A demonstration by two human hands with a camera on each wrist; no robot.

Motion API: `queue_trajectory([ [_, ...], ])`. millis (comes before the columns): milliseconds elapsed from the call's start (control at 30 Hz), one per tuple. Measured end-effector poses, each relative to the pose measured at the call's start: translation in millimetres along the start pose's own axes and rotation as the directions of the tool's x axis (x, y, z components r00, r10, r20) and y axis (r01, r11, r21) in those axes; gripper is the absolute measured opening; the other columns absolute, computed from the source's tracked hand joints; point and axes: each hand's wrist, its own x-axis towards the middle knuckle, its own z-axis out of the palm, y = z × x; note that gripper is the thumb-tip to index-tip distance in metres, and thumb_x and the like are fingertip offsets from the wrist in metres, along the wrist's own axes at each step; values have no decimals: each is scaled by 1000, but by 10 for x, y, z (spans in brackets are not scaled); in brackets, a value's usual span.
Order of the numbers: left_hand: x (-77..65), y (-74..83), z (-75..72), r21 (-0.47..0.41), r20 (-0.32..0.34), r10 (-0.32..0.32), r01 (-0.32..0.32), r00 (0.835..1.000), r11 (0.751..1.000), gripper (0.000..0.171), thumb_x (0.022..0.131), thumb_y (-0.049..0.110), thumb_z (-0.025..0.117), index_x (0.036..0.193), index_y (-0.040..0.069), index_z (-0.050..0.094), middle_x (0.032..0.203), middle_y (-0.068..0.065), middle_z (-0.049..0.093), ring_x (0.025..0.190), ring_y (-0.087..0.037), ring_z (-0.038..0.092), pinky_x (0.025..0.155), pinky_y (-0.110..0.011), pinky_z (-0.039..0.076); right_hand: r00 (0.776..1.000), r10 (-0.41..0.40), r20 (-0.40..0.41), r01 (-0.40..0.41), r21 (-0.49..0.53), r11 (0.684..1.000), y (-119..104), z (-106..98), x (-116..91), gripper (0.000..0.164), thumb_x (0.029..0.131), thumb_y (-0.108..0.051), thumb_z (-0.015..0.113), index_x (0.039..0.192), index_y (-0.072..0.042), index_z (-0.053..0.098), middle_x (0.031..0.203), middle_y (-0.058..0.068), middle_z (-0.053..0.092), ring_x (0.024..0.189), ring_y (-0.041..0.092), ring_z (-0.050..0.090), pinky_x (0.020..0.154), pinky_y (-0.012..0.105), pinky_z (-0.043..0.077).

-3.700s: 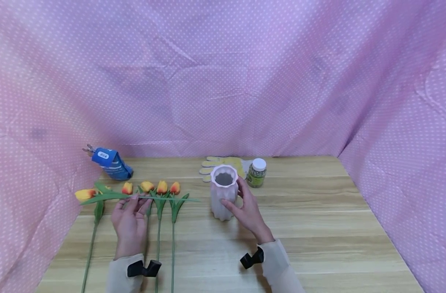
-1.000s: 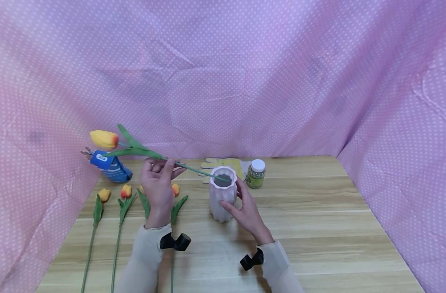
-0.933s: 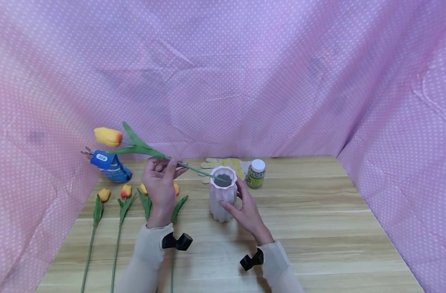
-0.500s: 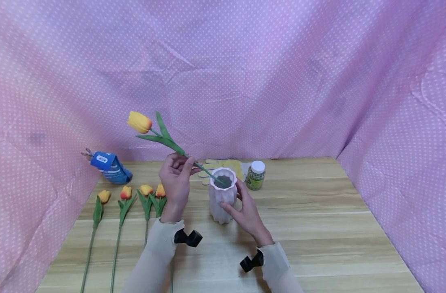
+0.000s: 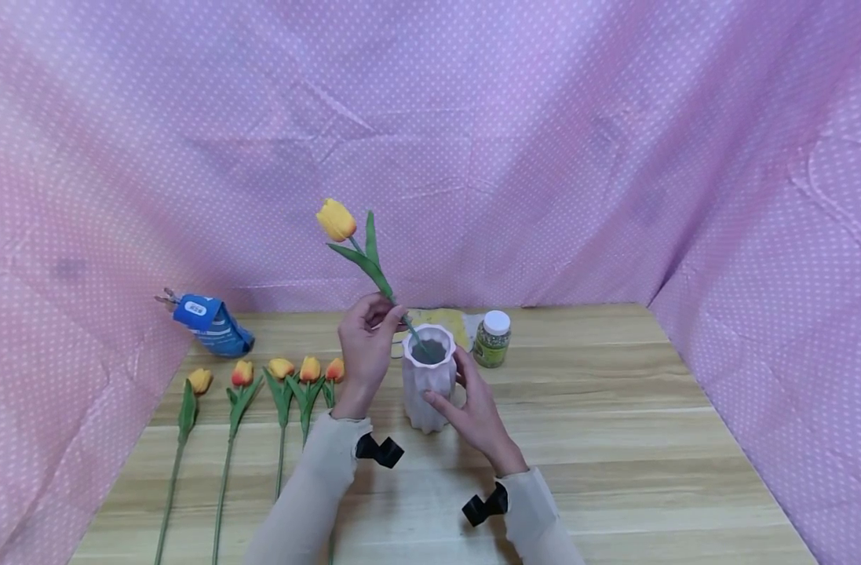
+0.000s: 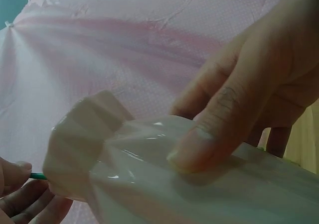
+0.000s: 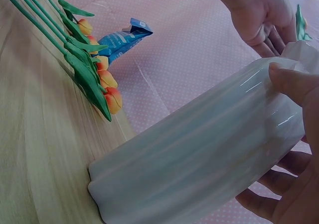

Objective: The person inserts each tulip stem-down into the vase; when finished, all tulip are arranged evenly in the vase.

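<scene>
In the head view my left hand pinches the green stem of a yellow tulip, its lower end inside the mouth of a white fluted vase. The flower leans up and to the left. Around the vase's right side, my right hand grips it with the thumb in front; the vase stands upright on the table. In the left wrist view, fingertips hold the stem at the vase rim, while my right thumb presses the vase wall. The right wrist view shows the vase near several tulips.
Several tulips lie in a row on the wooden table at left. Behind them stands a blue packet with a metal tool sticking out. A yellow glove lies behind the vase, beside a white-lidded jar. Pink dotted cloth encloses the table.
My left hand has lifted the tulip from over the row and moved right, bringing the stem end into the vase and tilting the flower more upright. The right hand stays on the vase.
</scene>
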Motion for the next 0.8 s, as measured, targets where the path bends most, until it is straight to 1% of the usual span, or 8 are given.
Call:
queue_trajectory([
  [67, -9, -14, 15, 57, 22, 5, -6, 1000, 998, 16, 89, -6, 70, 99, -15, 62, 88, -32, 68, 73, 0, 68, 67, -18, 63, 1000, -4, -3, 4, 0, 1000, -2, -1, 1, 78, 90, -25, 76, 154, -25, 31, 157, 6, 43, 144, 30, 44, 114, 58, 45],
  [100, -14, -19, 21, 86, 33, 3, -6, 999, 996, 16, 89, -4, 71, 100, -13, 64, 90, -32, 69, 74, 1, 67, 68, -16, 61, 1000, -5, -4, 5, -1, 1000, -1, -1, 2, 78, 90, -24, 76, 154, -24, 31, 157, 6, 43, 145, 30, 44, 114, 58, 45],
  [167, -23, -28, 34, 128, 55, -6, -1, 998, 992, 16, 89, -1, 71, 101, -11, 66, 92, -30, 71, 77, -2, 67, 69, -12, 60, 1000, -7, -6, 7, -2, 1000, -3, -2, 3, 77, 90, -24, 76, 154, -23, 32, 157, 7, 43, 145, 31, 44, 114, 58, 45],
  [233, -31, -38, 47, 162, 79, -18, 5, 997, 987, 15, 90, 0, 71, 102, -8, 68, 94, -27, 72, 80, -9, 69, 71, -10, 58, 1000, -7, -8, 7, -4, 1000, -7, -3, 1, 77, 91, -24, 75, 154, -23, 32, 157, 7, 43, 145, 31, 44, 114, 58, 45],
  [367, -38, -49, 77, 198, 129, -31, 5, 991, 980, 15, 91, 0, 69, 105, -8, 69, 96, -26, 74, 87, -29, 72, 73, -9, 56, 1000, -9, -7, 9, -10, 1000, -14, -4, 0, 76, 91, -24, 75, 154, -23, 32, 157, 7, 44, 144, 30, 45, 113, 58, 46],
  [467, -35, -65, 95, 223, 167, -20, -18, 986, 975, 15, 92, -1, 68, 105, -8, 69, 95, -26, 74, 88, -37, 73, 71, -9, 55, 1000, -7, -4, 6, -13, 1000, -21, -4, -2, 76, 91, -24, 75, 154, -23, 32, 156, 7, 44, 144, 30, 45, 113, 57, 46],
  [600, -31, -79, 107, 263, 212, -13, -44, 977, 964, 16, 92, -1, 67, 106, -6, 69, 93, -24, 74, 86, -36, 73, 70, -13, 56, 1000, -2, 0, 2, -11, 1000, -31, -6, -2, 76, 91, -26, 75, 154, -24, 32, 157, 6, 44, 144, 30, 44, 114, 57, 45],
  [800, -33, -52, 98, 349, 279, -42, -61, 959, 935, 16, 93, 4, 68, 108, -2, 72, 95, -19, 75, 84, -30, 72, 70, -28, 62, 1000, 9, 3, -9, -7, 1000, -37, -14, -2, 76, 92, -25, 74, 154, -25, 31, 157, 6, 43, 144, 30, 45, 114, 57, 45],
])
